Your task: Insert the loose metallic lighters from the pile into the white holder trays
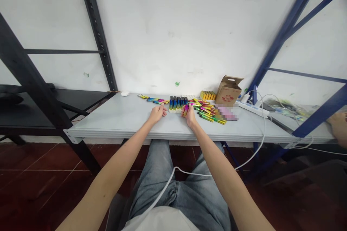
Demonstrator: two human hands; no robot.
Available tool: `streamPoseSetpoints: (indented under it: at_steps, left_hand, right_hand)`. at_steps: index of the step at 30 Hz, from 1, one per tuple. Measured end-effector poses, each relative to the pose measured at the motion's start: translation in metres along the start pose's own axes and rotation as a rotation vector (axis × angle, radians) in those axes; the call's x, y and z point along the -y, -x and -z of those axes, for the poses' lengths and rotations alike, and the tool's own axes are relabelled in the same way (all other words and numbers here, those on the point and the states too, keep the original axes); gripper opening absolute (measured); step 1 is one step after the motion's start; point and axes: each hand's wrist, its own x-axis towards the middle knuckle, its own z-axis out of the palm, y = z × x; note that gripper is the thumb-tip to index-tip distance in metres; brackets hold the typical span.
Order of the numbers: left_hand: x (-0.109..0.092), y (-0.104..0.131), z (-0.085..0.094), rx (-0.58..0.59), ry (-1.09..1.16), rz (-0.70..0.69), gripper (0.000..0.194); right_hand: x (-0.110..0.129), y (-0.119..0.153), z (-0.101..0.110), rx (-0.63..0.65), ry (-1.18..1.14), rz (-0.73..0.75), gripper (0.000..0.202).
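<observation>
In the head view, your right hand [189,113] is closed around a purple and gold tube [185,110], which stands nearly upright in your fingers, near the right end of the rack [175,110]. Your left hand [157,113] is half closed, with the fingers curled, over the table [130,115] just beside the left end of the rack; I cannot tell if it has something hold of. In the rack, blue tubes [175,103] stand upright in rows, between your two hands. Behind your left hand lie some loose tubes [158,100], and to the right of your right hand there is a heap of colourful tubes [206,111]. Behind this heap are yellow tubes [208,95], standing together, and an open carton [228,92] is just beside them. Further right is a white power strip [252,108].
</observation>
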Motion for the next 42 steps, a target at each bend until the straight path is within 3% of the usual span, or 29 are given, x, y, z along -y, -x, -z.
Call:
streamPoseSetpoints:
  at_steps: [6,17,24,30,42]
  left_hand:
    - [0.003,-0.002,-0.001,-0.006,0.012,-0.005,0.064]
    - [0.004,-0.001,-0.001,-0.002,0.028,-0.011,0.062]
    - [0.001,0.001,0.001,0.007,0.033,-0.005,0.058]
    - [-0.002,0.003,0.001,0.005,0.022,-0.001,0.056]
    - [0.000,0.000,-0.001,-0.002,0.006,-0.009,0.059]
  right_hand:
    - [-0.002,0.000,0.002,-0.052,0.007,0.049,0.020]
    - [-0.005,0.000,0.004,0.001,-0.017,0.071,0.031]
    - [-0.013,-0.007,0.010,-0.101,0.402,0.385,0.046]
    - [-0.013,-0.006,0.010,-0.072,0.450,0.557,0.040]
    - [-0.015,-0.014,0.012,-0.087,0.568,0.474,0.030]
